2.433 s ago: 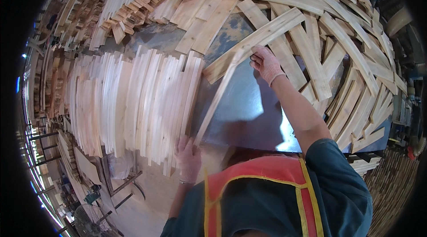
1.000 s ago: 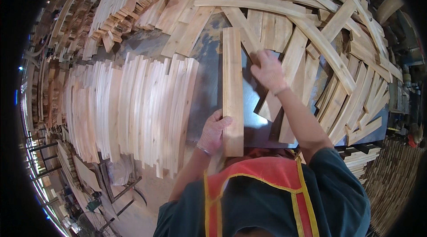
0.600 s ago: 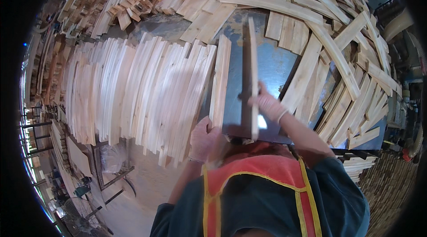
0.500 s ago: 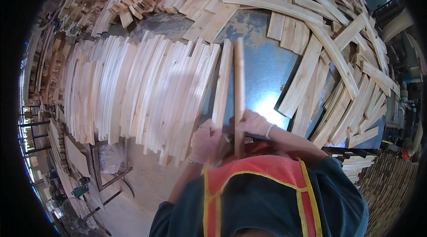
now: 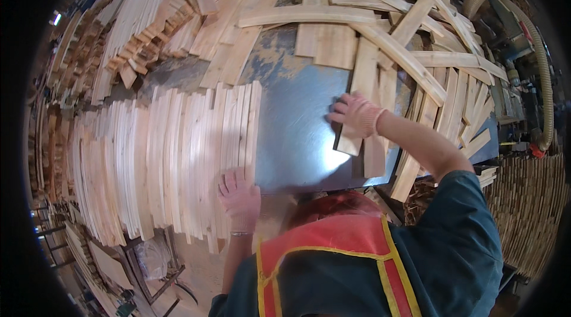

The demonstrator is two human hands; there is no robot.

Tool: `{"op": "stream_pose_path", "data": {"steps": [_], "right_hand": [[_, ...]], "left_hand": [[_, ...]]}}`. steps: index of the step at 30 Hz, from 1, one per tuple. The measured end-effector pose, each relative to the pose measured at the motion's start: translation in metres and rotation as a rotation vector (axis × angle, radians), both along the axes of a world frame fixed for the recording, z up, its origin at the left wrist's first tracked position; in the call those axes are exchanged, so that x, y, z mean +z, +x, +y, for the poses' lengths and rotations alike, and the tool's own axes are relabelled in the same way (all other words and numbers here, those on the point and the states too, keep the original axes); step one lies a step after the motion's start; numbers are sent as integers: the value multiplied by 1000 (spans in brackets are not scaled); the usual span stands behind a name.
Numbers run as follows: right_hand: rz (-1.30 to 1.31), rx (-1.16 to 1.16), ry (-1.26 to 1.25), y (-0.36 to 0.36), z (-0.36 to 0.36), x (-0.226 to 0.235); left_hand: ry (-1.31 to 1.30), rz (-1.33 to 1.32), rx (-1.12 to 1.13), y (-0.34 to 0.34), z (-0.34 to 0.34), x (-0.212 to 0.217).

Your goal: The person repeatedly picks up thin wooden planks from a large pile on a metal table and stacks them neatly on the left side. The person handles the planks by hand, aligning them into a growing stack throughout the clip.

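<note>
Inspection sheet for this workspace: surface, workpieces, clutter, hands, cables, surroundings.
Surface: grey table, shiny, dusty patches toward the far side.
Workpieces: row of boards packed side by side at left; loose boards crisscross at right.
Clutter: piled boards at far left.
Hands: gloved; left hand at the row's near right corner; right hand over one board, grip unclear.
Cables: nothing clearly seen.
Surroundings: pale ribbed hose at right, stacked timber below it, clear plastic at lower left.

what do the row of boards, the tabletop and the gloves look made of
Row of boards: pale bare wood, apparently unvarnished, with streaky grain. Tabletop: probably metal, smooth and greyish blue, judging by the bright glare; coated sheet is possible. Gloves: seemingly knitted fabric, matte pink, with snug cuffs.
</note>
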State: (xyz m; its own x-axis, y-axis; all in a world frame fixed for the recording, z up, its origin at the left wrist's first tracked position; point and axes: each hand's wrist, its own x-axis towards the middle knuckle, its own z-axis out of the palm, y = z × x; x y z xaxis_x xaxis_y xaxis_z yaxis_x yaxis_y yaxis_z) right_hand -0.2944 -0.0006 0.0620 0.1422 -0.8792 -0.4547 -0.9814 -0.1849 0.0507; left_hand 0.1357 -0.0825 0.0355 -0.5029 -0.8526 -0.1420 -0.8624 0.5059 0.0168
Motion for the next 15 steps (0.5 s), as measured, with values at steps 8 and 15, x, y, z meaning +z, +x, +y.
{"op": "stream_pose_path", "data": {"steps": [8, 15], "right_hand": [[-375, 325, -609, 45, -16, -11], [100, -667, -783, -104, -29, -26]], "left_hand": [[225, 260, -229, -122, 49, 5], [125, 188, -16, -161, 38, -46]]}}
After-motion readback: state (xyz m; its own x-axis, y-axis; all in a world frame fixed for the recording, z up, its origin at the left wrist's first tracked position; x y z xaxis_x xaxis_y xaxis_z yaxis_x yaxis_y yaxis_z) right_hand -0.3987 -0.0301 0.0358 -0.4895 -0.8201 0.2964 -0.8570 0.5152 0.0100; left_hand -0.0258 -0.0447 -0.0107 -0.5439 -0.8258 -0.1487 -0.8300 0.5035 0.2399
